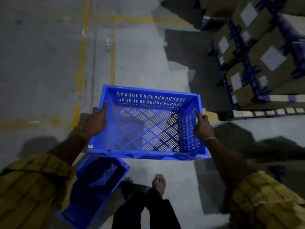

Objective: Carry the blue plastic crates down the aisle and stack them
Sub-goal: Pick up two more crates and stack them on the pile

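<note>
I hold an empty blue plastic crate (146, 124) with slotted walls and floor in front of me, above the grey floor. My left hand (97, 121) grips its left rim, thumb along the top edge. My right hand (202, 125) grips its right rim, thumb inside the wall. A second blue crate (97, 187) sits lower at my left, below the held one, partly hidden by my left sleeve. My feet show below the held crate.
Cardboard boxes with white labels (257, 52) sit on blue racking at the right. Yellow floor lines (82, 63) run up the aisle at the left. Grey concrete floor (140, 55) stretches ahead.
</note>
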`<action>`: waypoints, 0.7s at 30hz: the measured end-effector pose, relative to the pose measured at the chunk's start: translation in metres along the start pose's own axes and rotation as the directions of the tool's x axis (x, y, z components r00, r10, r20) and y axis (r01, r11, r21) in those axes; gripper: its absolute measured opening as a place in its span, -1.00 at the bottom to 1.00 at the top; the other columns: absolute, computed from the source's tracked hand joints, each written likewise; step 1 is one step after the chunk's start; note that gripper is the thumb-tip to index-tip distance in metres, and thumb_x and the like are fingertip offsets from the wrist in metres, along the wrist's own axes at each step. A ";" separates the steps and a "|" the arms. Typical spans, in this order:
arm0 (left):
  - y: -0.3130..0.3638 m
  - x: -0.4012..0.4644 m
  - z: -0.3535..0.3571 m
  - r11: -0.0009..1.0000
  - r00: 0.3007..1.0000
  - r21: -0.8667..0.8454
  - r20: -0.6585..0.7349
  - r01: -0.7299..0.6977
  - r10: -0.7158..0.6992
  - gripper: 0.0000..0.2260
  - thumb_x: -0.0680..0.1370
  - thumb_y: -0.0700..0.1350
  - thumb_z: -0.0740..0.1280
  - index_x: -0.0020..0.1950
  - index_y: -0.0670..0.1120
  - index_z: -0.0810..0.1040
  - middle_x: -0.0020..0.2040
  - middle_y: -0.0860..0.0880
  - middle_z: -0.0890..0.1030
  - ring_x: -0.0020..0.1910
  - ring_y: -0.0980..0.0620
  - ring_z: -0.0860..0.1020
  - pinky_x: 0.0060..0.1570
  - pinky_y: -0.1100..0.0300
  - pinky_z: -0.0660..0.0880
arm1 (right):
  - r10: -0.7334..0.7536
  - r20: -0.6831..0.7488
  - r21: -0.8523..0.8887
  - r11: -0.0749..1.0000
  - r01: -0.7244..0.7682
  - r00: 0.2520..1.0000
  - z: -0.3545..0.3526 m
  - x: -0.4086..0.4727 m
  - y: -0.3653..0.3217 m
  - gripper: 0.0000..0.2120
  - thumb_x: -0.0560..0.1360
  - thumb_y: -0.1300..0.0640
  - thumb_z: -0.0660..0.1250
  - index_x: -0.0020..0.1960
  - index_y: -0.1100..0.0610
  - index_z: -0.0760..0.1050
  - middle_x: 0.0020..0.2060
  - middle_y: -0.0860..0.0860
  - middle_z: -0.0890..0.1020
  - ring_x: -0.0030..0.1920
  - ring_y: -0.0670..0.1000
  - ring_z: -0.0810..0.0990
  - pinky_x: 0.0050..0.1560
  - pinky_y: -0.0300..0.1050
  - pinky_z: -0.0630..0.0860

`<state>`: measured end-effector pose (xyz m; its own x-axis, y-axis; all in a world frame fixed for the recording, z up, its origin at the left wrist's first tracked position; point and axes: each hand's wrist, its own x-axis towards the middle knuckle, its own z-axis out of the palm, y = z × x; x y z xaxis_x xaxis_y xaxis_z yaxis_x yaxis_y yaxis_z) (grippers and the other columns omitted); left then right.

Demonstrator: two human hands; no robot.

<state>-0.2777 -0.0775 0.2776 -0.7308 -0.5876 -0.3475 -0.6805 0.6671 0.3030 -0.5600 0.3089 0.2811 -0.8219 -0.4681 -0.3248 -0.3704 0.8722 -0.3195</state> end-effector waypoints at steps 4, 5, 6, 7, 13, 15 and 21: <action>0.036 -0.070 -0.081 1.000 1.000 -0.012 -0.019 -0.015 0.015 -0.34 0.62 -0.19 0.19 0.65 0.06 -0.05 0.42 -0.36 0.22 -0.11 -0.43 0.54 -0.12 -0.07 0.42 | 0.013 -0.097 0.046 0.999 -0.009 0.995 -0.076 -0.076 -0.017 -0.27 0.44 0.31 0.26 0.58 0.07 0.18 0.17 0.31 0.40 -0.13 0.37 0.53 -0.15 0.14 0.49; 0.039 -0.083 -0.093 0.999 0.999 -0.015 -0.033 -0.029 0.029 -0.35 0.63 -0.19 0.19 0.65 0.06 -0.04 0.43 -0.37 0.21 -0.11 -0.44 0.54 -0.10 -0.09 0.43 | 0.007 -0.131 0.057 0.998 0.000 0.991 -0.087 -0.094 -0.016 -0.28 0.43 0.32 0.26 0.57 0.09 0.20 0.16 0.32 0.42 -0.12 0.37 0.53 -0.14 0.15 0.49; 0.042 -0.095 -0.101 0.998 0.997 -0.014 -0.053 -0.053 0.052 -0.36 0.63 -0.19 0.19 0.65 0.05 -0.02 0.42 -0.37 0.23 -0.11 -0.44 0.53 -0.09 -0.11 0.45 | 0.006 -0.164 0.064 0.998 0.004 0.986 -0.096 -0.112 -0.015 -0.29 0.43 0.33 0.26 0.56 0.11 0.22 0.13 0.34 0.43 -0.10 0.39 0.53 -0.14 0.15 0.49; 0.044 -0.105 -0.106 0.996 0.994 -0.023 -0.074 -0.085 0.084 -0.37 0.63 -0.19 0.19 0.65 0.05 0.01 0.39 -0.37 0.26 -0.11 -0.44 0.53 -0.07 -0.13 0.45 | 0.013 -0.187 0.070 0.998 0.000 0.982 -0.103 -0.127 -0.013 -0.31 0.44 0.33 0.26 0.55 0.12 0.24 0.10 0.35 0.45 -0.09 0.40 0.52 -0.14 0.14 0.49; 0.047 -0.126 -0.096 0.954 0.954 -0.085 -0.117 -0.288 0.277 -0.40 0.62 -0.24 0.20 0.63 0.00 0.12 0.13 -0.33 0.35 -0.14 -0.37 0.50 -0.06 -0.13 0.47 | 0.090 -0.276 0.141 0.989 -0.052 0.957 -0.095 -0.204 0.017 -0.32 0.40 0.11 0.11 0.53 0.08 0.29 0.05 0.34 0.52 -0.04 0.42 0.54 -0.08 0.21 0.52; 0.051 -0.127 -0.091 0.937 0.939 -0.092 -0.107 -0.338 0.328 -0.40 0.61 -0.23 0.20 0.63 0.01 0.13 0.10 -0.31 0.36 -0.18 -0.34 0.50 -0.08 -0.12 0.48 | 0.133 -0.294 0.171 0.982 -0.085 0.946 -0.089 -0.230 0.027 -0.33 0.41 0.08 0.09 0.53 0.06 0.30 0.03 0.33 0.52 -0.04 0.41 0.55 -0.06 0.18 0.52; 0.089 -0.137 -0.078 0.883 0.888 -0.095 -0.071 -0.460 0.454 -0.40 0.60 -0.24 0.21 0.62 0.04 0.16 0.09 -0.28 0.37 -0.15 -0.35 0.51 -0.03 -0.13 0.50 | 0.343 -0.329 0.278 0.926 -0.257 0.880 -0.078 -0.309 0.052 -0.42 0.50 0.17 0.18 0.52 -0.02 0.32 0.10 0.30 0.53 0.06 0.34 0.57 0.07 0.13 0.51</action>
<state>-0.2420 0.0267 0.4212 -0.9619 -0.2511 -0.1078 -0.2703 0.8156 0.5116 -0.3591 0.5105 0.4343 -0.9925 -0.0663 -0.1029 -0.0116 0.8879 -0.4598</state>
